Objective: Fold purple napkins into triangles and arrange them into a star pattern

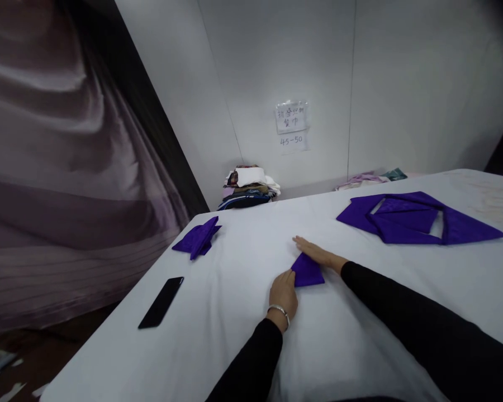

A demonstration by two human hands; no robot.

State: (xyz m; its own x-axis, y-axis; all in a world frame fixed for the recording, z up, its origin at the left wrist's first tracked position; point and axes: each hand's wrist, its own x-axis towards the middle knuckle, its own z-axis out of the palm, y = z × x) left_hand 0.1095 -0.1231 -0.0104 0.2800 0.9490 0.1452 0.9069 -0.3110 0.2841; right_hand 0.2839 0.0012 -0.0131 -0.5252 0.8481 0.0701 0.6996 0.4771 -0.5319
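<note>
A small purple cloth napkin (308, 271), folded to a compact, roughly triangular shape, lies on the white-covered table in front of me. My left hand (284, 293), with a silver bracelet at the wrist, is closed on the napkin's left corner; its fingertips are partly hidden. Along the upper right edge of the cloth rests my right hand (316, 252), flat with fingers stretched out and together. Its palm side touches the fabric and grips nothing.
A folded purple napkin shape (199, 237) stands at the table's left edge, above a black phone (161, 302). More purple cloth (419, 218) lies folded at the right. Behind the table are a stack of fabrics (249, 187) and a handwritten wall sign (292, 125).
</note>
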